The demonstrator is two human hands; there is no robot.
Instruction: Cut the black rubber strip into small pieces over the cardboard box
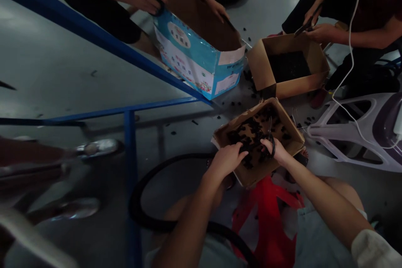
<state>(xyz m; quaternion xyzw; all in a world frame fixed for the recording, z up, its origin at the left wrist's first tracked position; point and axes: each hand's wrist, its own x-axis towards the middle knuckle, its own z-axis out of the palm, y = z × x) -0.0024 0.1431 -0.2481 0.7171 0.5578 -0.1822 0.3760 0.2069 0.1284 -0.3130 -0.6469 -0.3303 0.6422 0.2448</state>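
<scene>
A shallow cardboard box (290,127) rests in front of my knees, with several small black parts (248,132) scattered inside. My left hand (226,160) lies over its near rim, fingers curled down onto the black parts; what it grips is hidden. My right hand (276,150) is inside the box beside it, fingers through the black handles of a pair of scissors (270,136) whose blades point away from me.
A blue printed carton (201,56) and a second cardboard box (284,67) of black parts stand farther off, with other people's hands at each. Blue metal bars (128,142) cross the left. A red stool (266,222), black hose (150,217) and white plastic frame (354,130) lie close by.
</scene>
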